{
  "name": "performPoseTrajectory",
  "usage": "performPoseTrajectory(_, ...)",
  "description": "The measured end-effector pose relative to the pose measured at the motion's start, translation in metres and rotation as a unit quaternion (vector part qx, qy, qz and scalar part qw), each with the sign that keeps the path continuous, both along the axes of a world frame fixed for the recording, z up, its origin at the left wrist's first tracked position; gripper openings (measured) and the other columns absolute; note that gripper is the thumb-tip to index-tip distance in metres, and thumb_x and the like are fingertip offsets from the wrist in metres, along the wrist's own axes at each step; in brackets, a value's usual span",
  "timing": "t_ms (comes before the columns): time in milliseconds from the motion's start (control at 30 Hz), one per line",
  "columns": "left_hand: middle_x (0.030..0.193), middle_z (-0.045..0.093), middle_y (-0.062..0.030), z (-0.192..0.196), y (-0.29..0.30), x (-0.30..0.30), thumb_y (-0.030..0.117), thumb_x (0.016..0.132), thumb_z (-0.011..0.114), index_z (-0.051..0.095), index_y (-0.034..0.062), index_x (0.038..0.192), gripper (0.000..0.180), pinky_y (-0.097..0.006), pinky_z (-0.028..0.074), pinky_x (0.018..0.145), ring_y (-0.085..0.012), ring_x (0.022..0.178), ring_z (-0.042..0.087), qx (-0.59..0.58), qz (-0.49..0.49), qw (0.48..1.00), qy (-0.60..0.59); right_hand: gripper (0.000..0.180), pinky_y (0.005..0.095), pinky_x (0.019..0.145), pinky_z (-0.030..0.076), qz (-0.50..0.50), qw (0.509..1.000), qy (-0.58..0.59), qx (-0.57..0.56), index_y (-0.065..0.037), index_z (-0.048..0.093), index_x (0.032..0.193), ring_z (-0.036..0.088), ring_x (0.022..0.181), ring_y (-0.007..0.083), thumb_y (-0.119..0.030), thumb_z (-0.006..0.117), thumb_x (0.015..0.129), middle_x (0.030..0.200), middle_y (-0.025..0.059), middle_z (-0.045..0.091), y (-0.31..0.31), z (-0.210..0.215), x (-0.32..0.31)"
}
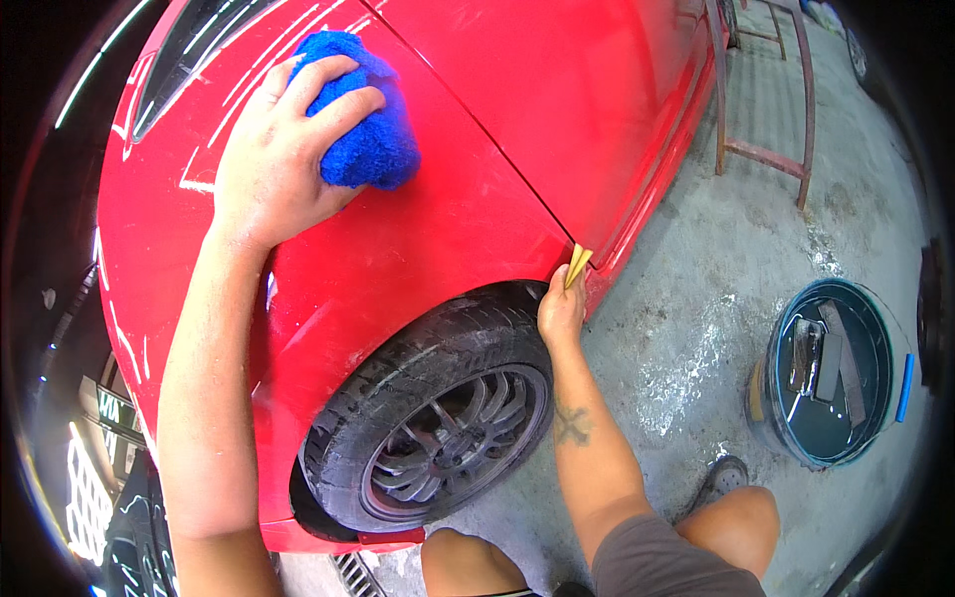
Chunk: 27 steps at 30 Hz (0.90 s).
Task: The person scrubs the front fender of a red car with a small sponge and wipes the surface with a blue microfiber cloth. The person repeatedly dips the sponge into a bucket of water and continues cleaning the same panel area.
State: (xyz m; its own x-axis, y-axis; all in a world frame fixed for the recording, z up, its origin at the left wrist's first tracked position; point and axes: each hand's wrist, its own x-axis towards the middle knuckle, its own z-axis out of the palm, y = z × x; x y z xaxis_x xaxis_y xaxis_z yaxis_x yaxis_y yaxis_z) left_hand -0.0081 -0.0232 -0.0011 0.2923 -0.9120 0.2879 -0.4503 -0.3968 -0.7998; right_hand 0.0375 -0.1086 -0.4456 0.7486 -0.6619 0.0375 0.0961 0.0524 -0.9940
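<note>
My left hand is closed around a bunched blue microfibre cloth, held against the red car's body panel above the wheel. Lower and to the right, my right hand grips a folded yellowish sheet, which looks like sandpaper. That sheet touches the red bodywork behind the wheel arch, close to the lower end of the panel seam. Between my forearms is the car's tyre with its dark multi-spoke wheel rim. My palm hides part of the cloth.
On the wet concrete floor at the right stands a dark bucket with a blue handle grip, holding water and several flat blocks. A rusty metal stand rises beside the car at the far right. A floor grate lies near the bottom edge.
</note>
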Motion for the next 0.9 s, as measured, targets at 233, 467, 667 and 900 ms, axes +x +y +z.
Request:
performPoseTrajectory(233,0.148,0.063,-0.0107,0.001,0.012,0.003,0.01,0.059,0.096,0.073,0.0239,0.133,0.078,-0.056,0.053,0.116,-0.0452,0.138,0.059,0.015,-0.012,1.0,-0.006,0.072,0.0548,0.133,0.03,0.012,0.977,-0.086,-0.197,0.017,0.042,0.159,0.041,0.158,0.0501,-0.041,0.039,0.118,0.164,0.0387,0.046,0.01,0.118,-0.042)
performPoseTrajectory(467,0.149,0.062,-0.0085,0.004,0.012,0.002,0.012,0.059,0.098,0.073,0.0263,0.132,0.078,-0.056,0.054,0.115,-0.0441,0.136,0.06,0.002,-0.008,1.0,-0.002,0.071,0.0534,0.135,0.025,0.036,0.998,-0.059,0.013,0.009,0.041,0.164,0.034,0.162,0.0501,-0.046,0.034,0.12,0.169,0.0364,0.04,0.005,0.036,-0.004)
performPoseTrajectory(667,0.15,0.062,-0.0079,0.004,0.005,0.002,0.012,0.058,0.099,0.072,0.0272,0.132,0.08,-0.055,0.056,0.114,-0.0434,0.136,0.06,0.01,-0.026,1.0,-0.002,0.072,0.0536,0.13,0.031,0.054,0.996,0.004,0.073,0.005,0.04,0.167,0.041,0.156,0.0504,-0.049,0.032,0.12,0.167,0.0365,0.043,-0.015,-0.012,0.009)
performPoseTrajectory(900,0.148,0.062,-0.0075,0.004,0.012,0.003,0.011,0.058,0.098,0.073,0.0264,0.131,0.079,-0.055,0.058,0.111,-0.0418,0.136,0.061,0.011,-0.021,0.999,-0.021,0.073,0.0516,0.13,0.031,-0.039,0.995,-0.082,0.049,0.006,0.036,0.168,0.039,0.158,0.0494,-0.049,0.037,0.12,0.17,0.0357,0.039,0.033,-0.019,-0.007)
